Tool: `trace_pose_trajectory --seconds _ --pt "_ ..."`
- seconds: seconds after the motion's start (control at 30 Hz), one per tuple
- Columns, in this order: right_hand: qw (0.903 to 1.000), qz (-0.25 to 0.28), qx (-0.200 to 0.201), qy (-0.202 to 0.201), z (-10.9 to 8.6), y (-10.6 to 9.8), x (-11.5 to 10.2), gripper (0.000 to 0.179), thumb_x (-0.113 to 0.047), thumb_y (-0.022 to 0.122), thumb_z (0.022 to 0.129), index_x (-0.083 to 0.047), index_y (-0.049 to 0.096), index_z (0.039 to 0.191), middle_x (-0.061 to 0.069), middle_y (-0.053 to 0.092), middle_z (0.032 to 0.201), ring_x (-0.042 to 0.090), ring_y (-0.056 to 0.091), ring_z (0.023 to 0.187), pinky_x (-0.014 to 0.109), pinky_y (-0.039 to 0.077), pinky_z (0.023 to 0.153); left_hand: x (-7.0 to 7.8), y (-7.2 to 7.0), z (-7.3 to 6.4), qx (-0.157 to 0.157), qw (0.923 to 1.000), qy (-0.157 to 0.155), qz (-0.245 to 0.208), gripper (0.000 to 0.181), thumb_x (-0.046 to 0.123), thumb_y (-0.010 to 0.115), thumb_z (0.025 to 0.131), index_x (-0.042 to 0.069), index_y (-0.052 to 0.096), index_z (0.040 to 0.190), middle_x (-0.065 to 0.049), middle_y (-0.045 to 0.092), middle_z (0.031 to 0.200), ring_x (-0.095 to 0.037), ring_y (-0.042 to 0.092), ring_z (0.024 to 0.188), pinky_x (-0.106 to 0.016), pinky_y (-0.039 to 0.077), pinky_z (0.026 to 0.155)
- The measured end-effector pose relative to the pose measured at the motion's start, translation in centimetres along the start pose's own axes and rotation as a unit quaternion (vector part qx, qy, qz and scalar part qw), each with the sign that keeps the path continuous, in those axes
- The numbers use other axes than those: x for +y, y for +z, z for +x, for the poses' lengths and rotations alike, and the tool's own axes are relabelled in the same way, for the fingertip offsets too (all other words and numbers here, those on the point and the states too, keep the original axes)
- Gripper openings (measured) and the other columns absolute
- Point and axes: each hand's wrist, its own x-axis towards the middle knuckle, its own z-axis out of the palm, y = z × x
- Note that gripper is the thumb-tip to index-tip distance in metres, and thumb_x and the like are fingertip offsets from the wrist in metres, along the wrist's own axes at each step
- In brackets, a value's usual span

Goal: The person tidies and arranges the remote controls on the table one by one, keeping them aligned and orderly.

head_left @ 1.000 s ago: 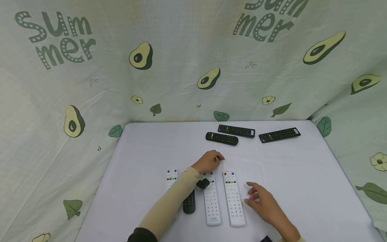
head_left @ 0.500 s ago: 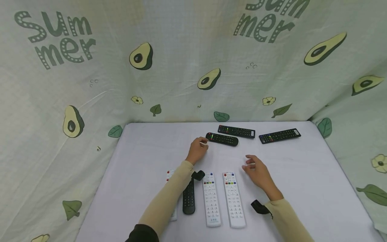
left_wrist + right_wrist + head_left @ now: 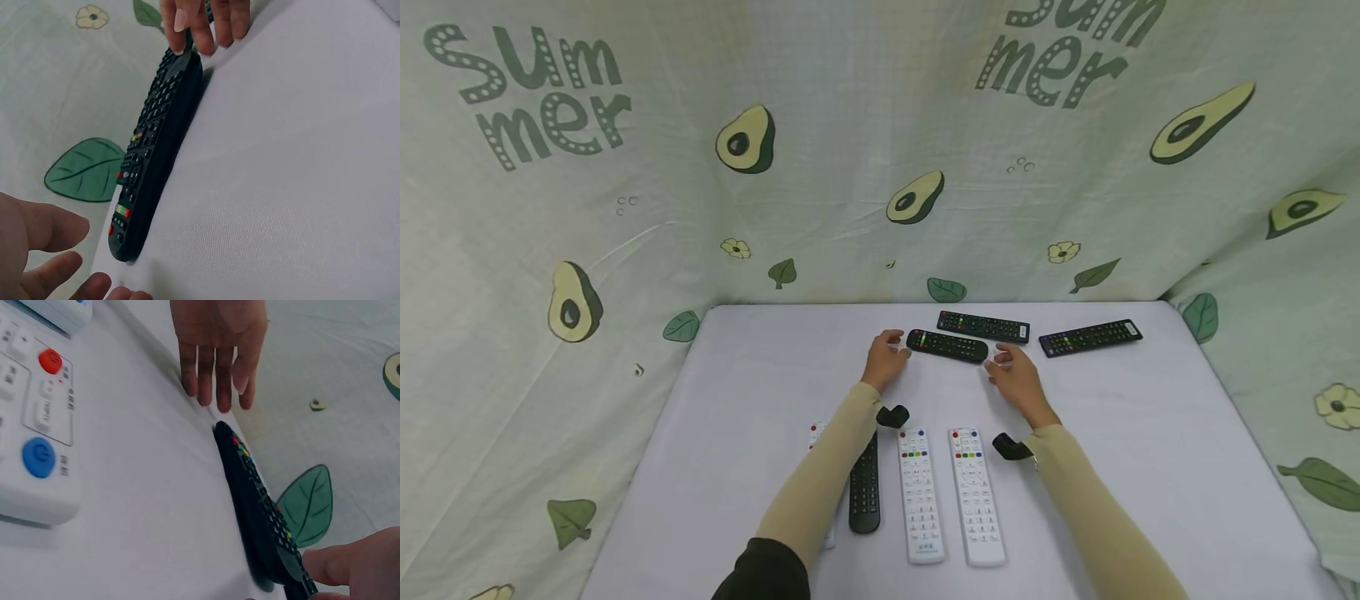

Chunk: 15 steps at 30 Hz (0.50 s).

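Note:
A black remote control (image 3: 947, 346) with rounded ends lies face up near the back of the table, between my two hands. My left hand (image 3: 886, 360) is just off its left end; in the left wrist view a gap shows between the thumb (image 3: 59, 228) and the remote. At the right end is my right hand (image 3: 1017, 383), fingers loosely bent. Its thumb (image 3: 331, 565) is beside that end in the right wrist view; whether it touches, I cannot tell. Just behind lies a second black remote (image 3: 983, 326), with a third black remote (image 3: 1091, 337) further right.
Nearer the front, a white remote (image 3: 921, 496), another white remote (image 3: 977, 497) and a black remote (image 3: 864, 492) lie lengthwise. My left sleeve (image 3: 820, 475) partly covers one more white remote (image 3: 816, 431). A printed cloth (image 3: 850, 125) hangs behind the white table (image 3: 1150, 467).
My left hand has moved left and back to the black remote's left end. My right hand has moved from beside the white remotes back to its right end. The remotes lie as before.

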Motion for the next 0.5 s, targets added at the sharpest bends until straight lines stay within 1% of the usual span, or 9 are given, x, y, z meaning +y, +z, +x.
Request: trace_pose_trajectory --seconds 0.1,0.2,0.3,0.37,0.43,0.5 --pt "1.0000 -0.007 -0.004 -0.001 1.1 0.2 -0.3 0.055 -0.015 0.058 0.108 0.010 0.040 0.154 0.029 0.056 0.129 0.041 0.072 0.107 0.040 0.062 0.087 0.0 0.1 0.6 -0.014 0.9998 -0.013 -0.005 0.050 0.008 0.065 0.101 0.001 0.056 0.149 -0.022 0.059 0.143 -0.035 0.059 0.126 -0.047 0.049 0.109" --pt "1.0000 -0.007 -0.003 -0.004 1.9 0.4 -0.6 0.053 -0.013 0.058 0.108 0.011 0.043 0.152 0.027 0.057 0.123 0.039 0.074 0.102 0.036 0.063 0.084 0.0 0.1 1.1 -0.029 0.9994 -0.017 -0.012 0.054 0.009 0.065 0.101 0.001 0.052 0.153 -0.021 0.057 0.148 -0.034 0.059 0.126 -0.046 0.049 0.109" --pt "0.9999 -0.002 -0.001 -0.012 2.3 0.6 -0.9 0.049 -0.009 0.059 0.106 0.012 0.048 0.148 0.027 0.057 0.118 0.036 0.074 0.094 0.031 0.064 0.080 0.0 0.1 1.4 -0.048 0.9987 -0.019 -0.005 0.056 0.009 0.065 0.101 0.002 0.050 0.155 -0.020 0.056 0.152 -0.031 0.060 0.123 -0.045 0.050 0.108" --pt "0.9999 -0.001 0.000 -0.012 2.5 0.7 -1.0 0.046 -0.007 0.060 0.106 0.012 0.051 0.146 0.027 0.057 0.118 0.032 0.073 0.091 0.028 0.064 0.078 0.0 0.1 1.6 -0.060 0.9981 -0.015 0.005 0.056 0.009 0.064 0.101 0.002 0.050 0.155 -0.019 0.056 0.152 -0.029 0.061 0.117 -0.043 0.051 0.105" --pt "0.9999 -0.006 0.003 -0.010 2.7 0.8 -1.1 0.043 -0.006 0.061 0.105 0.012 0.054 0.144 0.027 0.057 0.119 0.028 0.071 0.089 0.027 0.063 0.078 0.1 0.1 1.7 -0.071 0.9973 -0.015 0.011 0.054 0.010 0.064 0.102 0.002 0.052 0.154 -0.019 0.059 0.147 -0.026 0.060 0.110 -0.039 0.051 0.098" --pt "0.9999 -0.009 0.005 -0.007 2.9 0.9 -1.1 0.042 -0.004 0.061 0.104 0.012 0.056 0.142 0.027 0.057 0.121 0.027 0.070 0.092 0.028 0.063 0.079 0.1 0.1 1.8 -0.079 0.9967 -0.013 0.017 0.052 0.010 0.065 0.102 0.002 0.055 0.152 -0.019 0.062 0.136 -0.022 0.056 0.101 -0.034 0.049 0.090"
